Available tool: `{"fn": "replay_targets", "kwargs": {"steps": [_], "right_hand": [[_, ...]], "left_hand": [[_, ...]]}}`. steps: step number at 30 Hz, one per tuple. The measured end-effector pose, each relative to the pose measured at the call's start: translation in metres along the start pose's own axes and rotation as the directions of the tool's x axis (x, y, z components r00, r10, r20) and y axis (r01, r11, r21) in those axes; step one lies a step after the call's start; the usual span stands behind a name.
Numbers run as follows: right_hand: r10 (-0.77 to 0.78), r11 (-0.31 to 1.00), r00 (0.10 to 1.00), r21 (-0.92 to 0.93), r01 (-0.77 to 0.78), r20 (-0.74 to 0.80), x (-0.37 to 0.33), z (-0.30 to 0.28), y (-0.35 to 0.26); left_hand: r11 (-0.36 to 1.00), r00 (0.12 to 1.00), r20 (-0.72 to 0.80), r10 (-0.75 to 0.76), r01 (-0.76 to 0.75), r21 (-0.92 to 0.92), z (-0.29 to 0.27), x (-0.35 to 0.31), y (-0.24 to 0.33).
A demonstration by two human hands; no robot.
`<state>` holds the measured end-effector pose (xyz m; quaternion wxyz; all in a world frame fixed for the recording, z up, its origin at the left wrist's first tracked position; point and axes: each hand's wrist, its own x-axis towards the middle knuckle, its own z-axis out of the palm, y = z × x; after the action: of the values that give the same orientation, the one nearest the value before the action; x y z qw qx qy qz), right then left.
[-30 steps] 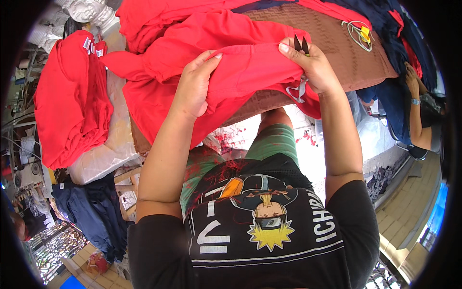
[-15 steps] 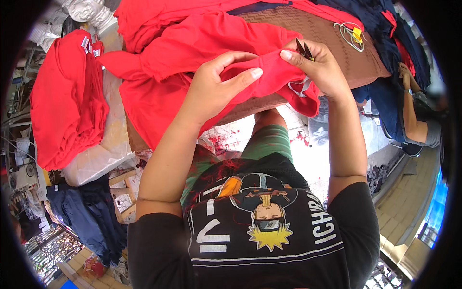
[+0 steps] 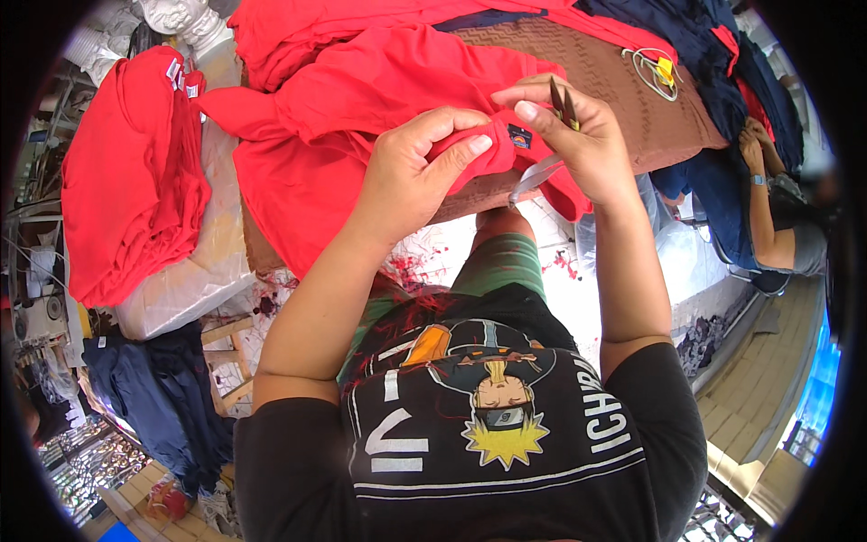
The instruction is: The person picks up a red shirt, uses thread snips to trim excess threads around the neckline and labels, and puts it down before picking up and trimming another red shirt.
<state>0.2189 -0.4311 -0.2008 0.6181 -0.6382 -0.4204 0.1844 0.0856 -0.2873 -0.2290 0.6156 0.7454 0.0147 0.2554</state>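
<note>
A red garment is spread over the near edge of the brown-covered table, part of it drooping over the edge. My left hand pinches a folded edge of it between thumb and fingers. Beside that grip a small dark label shows on the red cloth. My right hand is closed around thread snips, whose dark pointed blades stick up past the fingers. Its thumb and forefinger are at the cloth by the label; whether they pinch it I cannot tell. A pale, see-through strip hangs below the right hand.
More red garments lie folded in a pile at left, on a plastic-wrapped surface. Dark blue clothing hangs below it. A white cord loop with a yellow tag rests on the brown table cover. A co-worker's arm shows at right.
The cloth between my hands has been turned, and the dark label has come into view. The pale strip now hangs more freely. My right hand has shifted slightly left, still holding the snips.
</note>
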Motion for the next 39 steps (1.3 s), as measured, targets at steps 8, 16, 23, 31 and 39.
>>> {"fn": "replay_targets", "kwargs": {"steps": [8,16,23,31,39], "right_hand": [[-0.354,0.848,0.930,-0.385,0.363,0.096,-0.013,0.000,-0.024],[-0.220,0.886,0.961,-0.377,0.270,0.170,-0.034,-0.015,-0.049],[-0.356,0.748,0.919,-0.537,0.390,0.172,-0.031,-0.014,-0.037],[-0.408,0.600,0.878,-0.652,0.464,0.249,-0.027,-0.011,-0.037],[-0.234,0.941,0.972,-0.246,0.233,0.026,-0.028,-0.007,-0.026]], "left_hand": [[0.998,0.997,0.035,0.070,-0.070,-0.003,0.006,-0.003,0.002],[0.986,0.998,0.053,-0.040,0.048,-0.157,-0.002,-0.006,0.006],[0.990,0.994,0.097,-0.049,0.061,-0.130,-0.003,-0.007,0.006],[0.992,0.989,0.134,-0.056,0.070,-0.104,-0.003,-0.008,0.005],[0.985,0.984,0.055,0.170,-0.171,0.011,0.000,-0.004,0.003]]}}
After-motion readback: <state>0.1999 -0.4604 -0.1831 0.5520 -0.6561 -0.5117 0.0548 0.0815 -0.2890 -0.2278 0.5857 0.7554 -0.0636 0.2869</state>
